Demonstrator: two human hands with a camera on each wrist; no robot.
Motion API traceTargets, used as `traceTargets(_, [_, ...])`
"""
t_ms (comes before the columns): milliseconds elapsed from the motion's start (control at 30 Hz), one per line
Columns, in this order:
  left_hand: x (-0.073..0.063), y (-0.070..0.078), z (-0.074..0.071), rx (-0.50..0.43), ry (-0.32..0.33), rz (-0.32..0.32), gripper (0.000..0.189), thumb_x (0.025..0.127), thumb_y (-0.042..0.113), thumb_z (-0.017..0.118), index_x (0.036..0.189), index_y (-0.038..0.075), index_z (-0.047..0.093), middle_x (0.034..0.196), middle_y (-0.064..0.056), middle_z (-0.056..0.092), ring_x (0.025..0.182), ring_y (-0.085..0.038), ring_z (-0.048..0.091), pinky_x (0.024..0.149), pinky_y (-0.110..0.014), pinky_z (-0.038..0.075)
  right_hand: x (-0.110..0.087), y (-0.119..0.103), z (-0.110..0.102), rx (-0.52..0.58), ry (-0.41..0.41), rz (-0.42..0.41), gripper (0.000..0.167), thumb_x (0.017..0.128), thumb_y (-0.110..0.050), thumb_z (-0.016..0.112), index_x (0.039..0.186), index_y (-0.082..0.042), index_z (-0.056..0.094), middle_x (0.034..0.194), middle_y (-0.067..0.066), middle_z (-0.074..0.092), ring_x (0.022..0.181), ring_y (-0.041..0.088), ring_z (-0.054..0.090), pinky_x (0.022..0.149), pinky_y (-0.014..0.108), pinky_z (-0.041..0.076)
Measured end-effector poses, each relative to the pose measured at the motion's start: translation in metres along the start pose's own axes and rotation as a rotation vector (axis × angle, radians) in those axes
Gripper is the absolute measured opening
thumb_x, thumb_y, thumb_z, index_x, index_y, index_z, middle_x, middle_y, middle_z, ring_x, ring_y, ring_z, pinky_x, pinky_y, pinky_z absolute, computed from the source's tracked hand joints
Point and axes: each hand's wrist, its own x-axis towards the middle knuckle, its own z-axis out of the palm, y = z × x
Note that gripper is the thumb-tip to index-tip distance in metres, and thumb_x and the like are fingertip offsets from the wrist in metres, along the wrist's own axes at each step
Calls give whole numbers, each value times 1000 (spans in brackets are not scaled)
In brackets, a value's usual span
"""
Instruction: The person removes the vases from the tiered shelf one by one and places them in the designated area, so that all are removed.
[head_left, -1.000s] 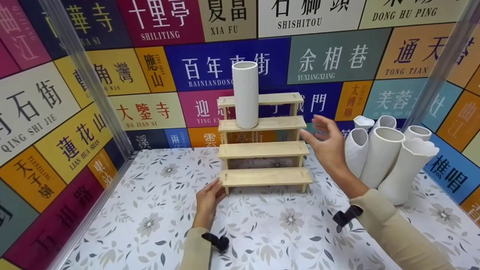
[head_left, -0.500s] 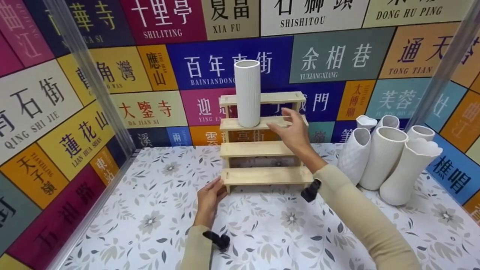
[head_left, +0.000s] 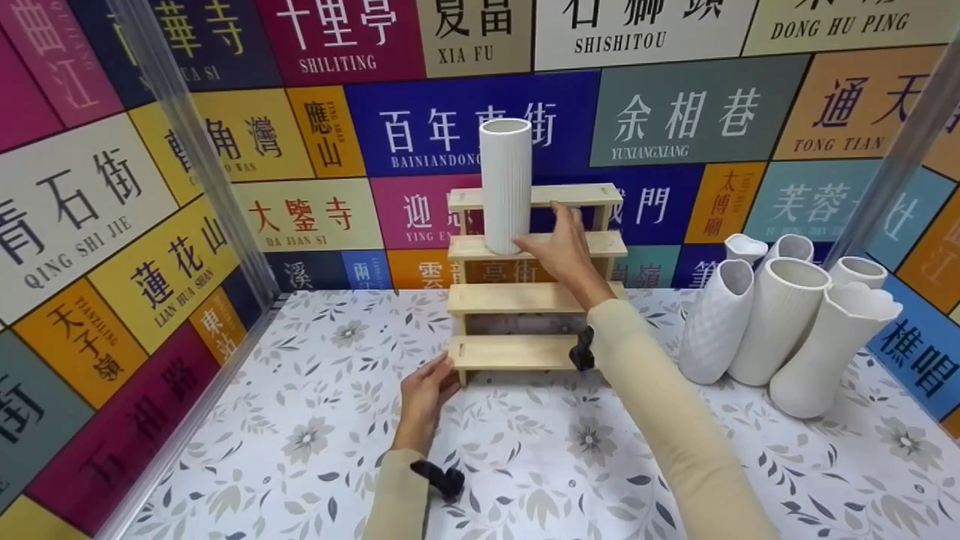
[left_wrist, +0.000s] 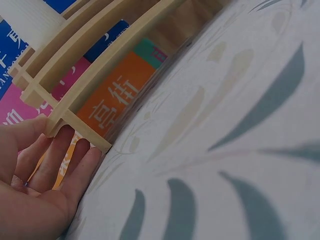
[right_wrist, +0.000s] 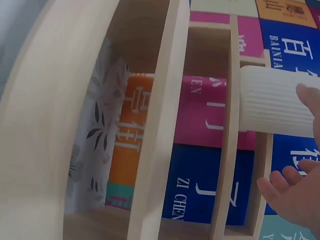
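Observation:
A white ribbed cylindrical vase stands upright on the second shelf from the top of a stepped wooden display stand. My right hand is at the vase's lower right side. In the right wrist view, the thumb of the right hand overlaps the vase, while the other fingers stay spread apart from it. At the stand's lower left corner, my left hand holds the bottom shelf. The left wrist view shows its thumb on the shelf's end and the fingers by the leg beneath.
A cluster of several white vases, among them a diamond-textured one, a ribbed one and one with a scalloped rim, stands on the right of the floral-patterned tabletop. Behind rises a colourful sign-covered wall.
My right hand has moved left from beside the stand to the vase on the second shelf. The left hand stays at the stand's lower corner.

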Motion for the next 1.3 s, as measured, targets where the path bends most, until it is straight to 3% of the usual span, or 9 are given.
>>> traceTargets(67, [0, 0, -1, 6, 3, -3, 40, 95, 15, 68, 133, 3, 63, 132, -21, 65, 104, -25, 71, 91, -35, 62, 3, -3, 4, -12, -15, 9, 97, 86, -44, 77, 159, -11, 21, 167, 14, 17, 154, 32, 19, 127, 49, 26])
traceTargets(400, [-2, -2, 1, 1, -13, 17, 41, 95, 14, 69, 134, 1, 61, 128, -23, 67, 101, -24, 72, 91, -36, 62, 14, 1, 23, 83, 16, 56, 99, 86, -42, 78, 159, -8, 20, 164, 16, 23, 150, 32, 29, 124, 45, 33])
traceTargets(633, [-2, -3, -1, -2, -18, 27, 42, 95, 15, 68, 134, 0, 60, 132, -24, 64, 103, -26, 72, 92, -37, 62, 19, 8, 31, 83, 9, 30, 99, 86, -42, 78, 158, -6, 20, 161, 18, 27, 147, 32, 35, 122, 44, 36])
traceTargets(1000, [-2, -1, -3, 12, -8, 32, 40, 96, 15, 68, 133, 1, 62, 129, -23, 66, 105, -27, 72, 91, -35, 62, 23, 4, 54, 201, 21, 11, 94, 85, -29, 81, 156, -6, 24, 154, 16, 34, 142, 30, 40, 122, 42, 36])
traceTargets(1300, [-2, 2, -1, 12, -13, 30, 41, 96, 17, 69, 133, 3, 62, 136, -21, 63, 108, -24, 71, 93, -35, 61, 28, -4, 57, 274, 46, 28, 93, 85, -26, 81, 154, -7, 23, 152, 14, 37, 140, 30, 42, 121, 43, 38])
